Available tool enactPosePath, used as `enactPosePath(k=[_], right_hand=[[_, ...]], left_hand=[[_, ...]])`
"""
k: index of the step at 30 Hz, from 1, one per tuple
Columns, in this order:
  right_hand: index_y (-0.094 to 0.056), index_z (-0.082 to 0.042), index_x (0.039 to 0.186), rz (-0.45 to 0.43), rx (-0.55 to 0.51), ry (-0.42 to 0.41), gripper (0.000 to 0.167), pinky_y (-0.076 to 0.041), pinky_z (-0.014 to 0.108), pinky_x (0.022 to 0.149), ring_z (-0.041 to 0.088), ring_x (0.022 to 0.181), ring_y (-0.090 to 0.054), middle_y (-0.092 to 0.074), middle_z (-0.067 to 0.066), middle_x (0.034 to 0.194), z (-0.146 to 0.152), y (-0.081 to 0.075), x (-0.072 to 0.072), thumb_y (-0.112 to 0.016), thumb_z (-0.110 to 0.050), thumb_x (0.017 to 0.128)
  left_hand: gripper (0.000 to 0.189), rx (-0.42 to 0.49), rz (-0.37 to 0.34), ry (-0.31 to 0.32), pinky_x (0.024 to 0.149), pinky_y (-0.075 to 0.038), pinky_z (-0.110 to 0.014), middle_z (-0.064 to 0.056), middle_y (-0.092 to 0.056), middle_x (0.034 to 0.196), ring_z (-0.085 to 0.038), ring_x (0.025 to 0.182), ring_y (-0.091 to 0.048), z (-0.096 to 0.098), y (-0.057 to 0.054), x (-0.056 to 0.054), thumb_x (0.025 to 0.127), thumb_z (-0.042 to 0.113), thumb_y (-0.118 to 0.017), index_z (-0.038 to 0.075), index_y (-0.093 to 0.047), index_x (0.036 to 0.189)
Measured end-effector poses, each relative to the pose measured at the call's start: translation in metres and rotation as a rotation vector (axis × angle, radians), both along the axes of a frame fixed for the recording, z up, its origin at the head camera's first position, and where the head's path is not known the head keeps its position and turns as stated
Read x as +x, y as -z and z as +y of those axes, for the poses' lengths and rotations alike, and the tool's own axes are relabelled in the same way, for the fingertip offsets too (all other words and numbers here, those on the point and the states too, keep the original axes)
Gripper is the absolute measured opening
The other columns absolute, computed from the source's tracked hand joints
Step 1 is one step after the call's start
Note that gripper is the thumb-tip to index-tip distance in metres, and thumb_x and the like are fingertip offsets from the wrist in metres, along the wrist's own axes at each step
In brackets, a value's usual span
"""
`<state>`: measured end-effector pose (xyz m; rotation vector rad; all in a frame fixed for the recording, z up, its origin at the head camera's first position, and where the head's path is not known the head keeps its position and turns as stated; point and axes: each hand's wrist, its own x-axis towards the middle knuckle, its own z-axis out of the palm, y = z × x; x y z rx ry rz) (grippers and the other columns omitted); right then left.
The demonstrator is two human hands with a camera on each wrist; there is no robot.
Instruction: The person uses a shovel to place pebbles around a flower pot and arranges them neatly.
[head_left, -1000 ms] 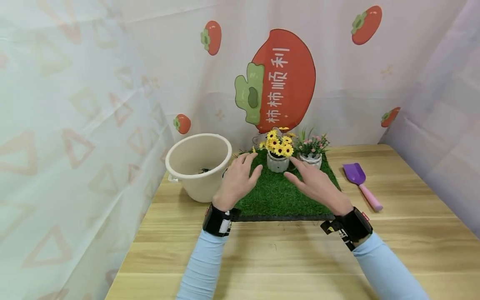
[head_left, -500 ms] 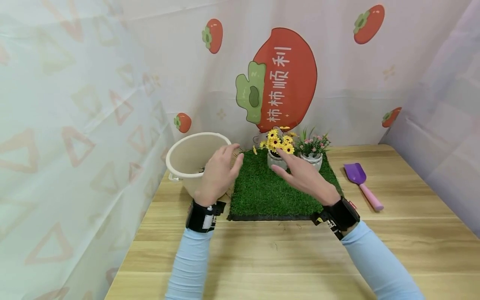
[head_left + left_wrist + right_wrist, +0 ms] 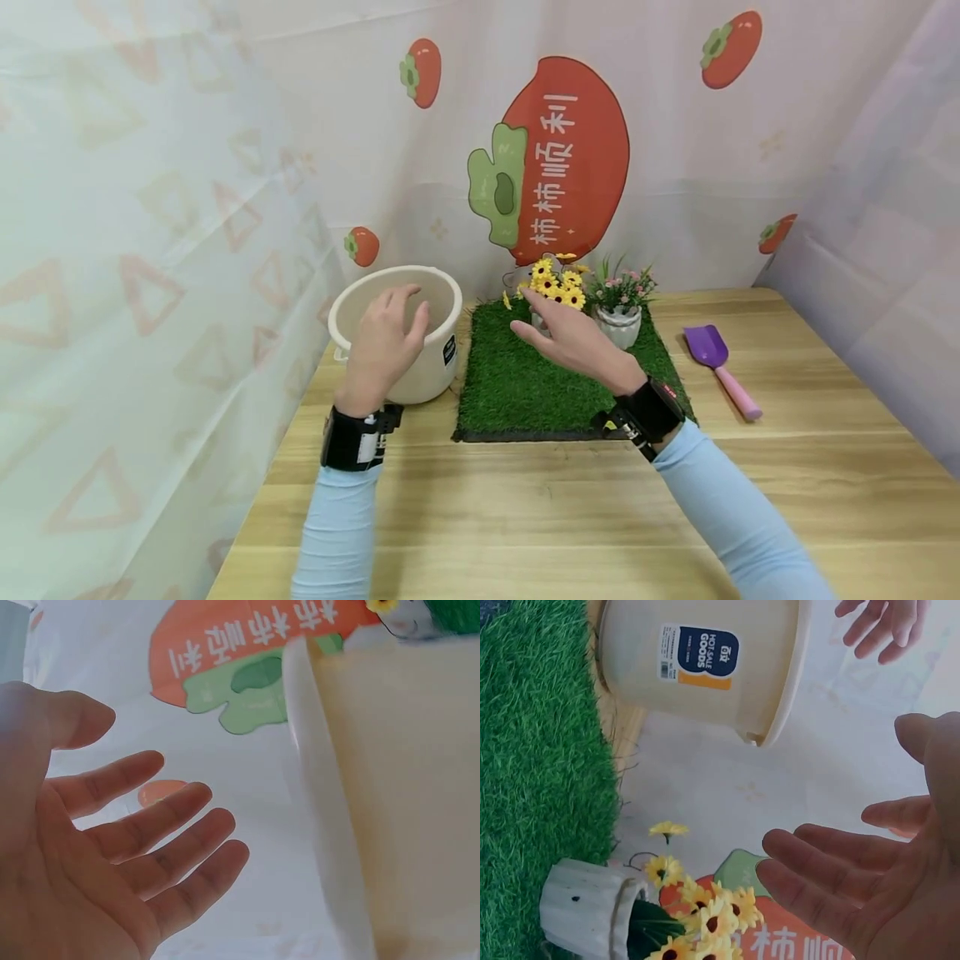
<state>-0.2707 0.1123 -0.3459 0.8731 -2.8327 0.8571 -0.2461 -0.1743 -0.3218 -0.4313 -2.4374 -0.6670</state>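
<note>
My left hand [image 3: 381, 348] hovers in front of and above the cream bucket [image 3: 425, 377], hiding part of its rim. Its fingers are spread and hold nothing, as the left wrist view shows beside the bucket's rim [image 3: 324, 802]. My right hand [image 3: 581, 340] is raised over the green turf mat [image 3: 510, 400], its fingers loosely extended and holding nothing. Behind it stands a pot of yellow flowers [image 3: 564, 287], its pot partly covered by the hand. In the right wrist view the white pot [image 3: 585, 907] shows apart from the fingers.
Right of the yellow flowers is a white pot [image 3: 619, 327] with pink flowers [image 3: 626, 289]. A purple shovel with a pink handle [image 3: 723, 371] lies on the wooden table [image 3: 510, 517] right of the mat. A printed curtain [image 3: 675, 150] encloses the back and sides.
Both hands have moved left. My left hand went from the mat's left edge to the front of the bucket; my right hand shifted left past the yellow flower pot.
</note>
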Motion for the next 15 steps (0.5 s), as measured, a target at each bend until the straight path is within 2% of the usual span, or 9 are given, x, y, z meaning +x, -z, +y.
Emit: enactPosePath(k=[4, 8, 11, 15], right_hand=[[-0.015, -0.027, 0.158, -0.004, 0.007, 0.033, 0.069, -0.042, 0.038, 0.103, 0.023, 0.123, -0.055, -0.049, 0.008, 0.144, -0.002, -0.005, -0.005, -0.034, -0.060, 0.100], [-0.019, -0.023, 0.157, 0.009, -0.032, 0.028, 0.065, -0.046, 0.037, 0.094, 0.022, 0.113, -0.060, -0.054, 0.009, 0.139, -0.010, -0.010, -0.008, -0.038, -0.053, 0.102], [-0.023, -0.018, 0.156, 0.018, -0.086, 0.015, 0.064, -0.047, 0.036, 0.095, 0.022, 0.113, -0.061, -0.056, 0.011, 0.137, -0.022, -0.011, -0.011, -0.040, -0.049, 0.103], [-0.023, -0.016, 0.156, 0.005, -0.124, 0.011, 0.063, -0.048, 0.033, 0.096, 0.019, 0.110, -0.062, -0.059, 0.009, 0.133, -0.036, -0.011, -0.015, -0.040, -0.047, 0.104]], left_hand=[[0.037, -0.045, 0.071, -0.009, 0.094, -0.049, -0.051, -0.024, -0.064, 0.119, -0.040, 0.109, -0.061, -0.009, -0.003, -0.006, 0.100, 0.023, -0.054, -0.002, -0.060, 0.126], [0.036, -0.093, 0.109, -0.072, 0.091, -0.048, -0.055, -0.025, -0.064, 0.117, -0.044, 0.105, -0.061, -0.021, -0.008, -0.007, 0.098, 0.024, -0.055, -0.002, -0.061, 0.124], [0.036, -0.095, 0.099, -0.112, 0.089, -0.048, -0.058, -0.026, -0.063, 0.118, -0.046, 0.106, -0.060, -0.033, -0.011, -0.006, 0.098, 0.024, -0.055, -0.002, -0.061, 0.123], [0.039, -0.062, 0.059, -0.136, 0.084, -0.049, -0.061, -0.028, -0.061, 0.120, -0.047, 0.107, -0.058, -0.044, -0.013, -0.007, 0.099, 0.024, -0.052, -0.003, -0.059, 0.126]])
